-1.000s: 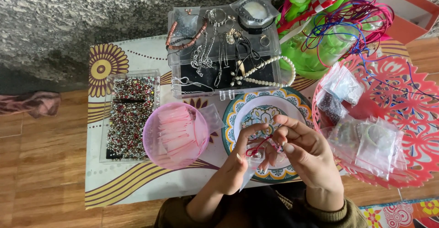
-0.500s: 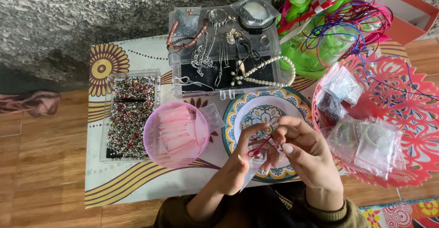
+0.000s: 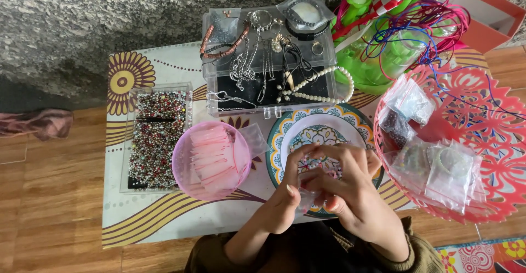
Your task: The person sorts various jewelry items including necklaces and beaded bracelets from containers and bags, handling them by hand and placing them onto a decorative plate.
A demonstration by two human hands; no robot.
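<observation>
My left hand (image 3: 287, 199) and my right hand (image 3: 356, 193) are pressed together over a round plate (image 3: 329, 115) with a patterned rim. Their fingertips meet on a small clear plastic bag (image 3: 308, 197), with reddish beads (image 3: 324, 166) showing between the fingers. The fingers hide exactly how each hand grips it. To the left of my hands stands a pink bowl (image 3: 182, 169) filled with small clear bags.
A clear tray of mixed beads (image 3: 156, 136) lies at the left of the low table (image 3: 142, 218). A clear box of necklaces and bracelets (image 3: 268, 59) sits behind the plate. A red openwork basket (image 3: 493, 141) with bagged beads, a green container (image 3: 383, 59) and coloured cords (image 3: 433, 21) are at the right.
A thin red string was held up between my spread fingertips. My hands have now closed together lower over the plate, and the string is mostly hidden.
</observation>
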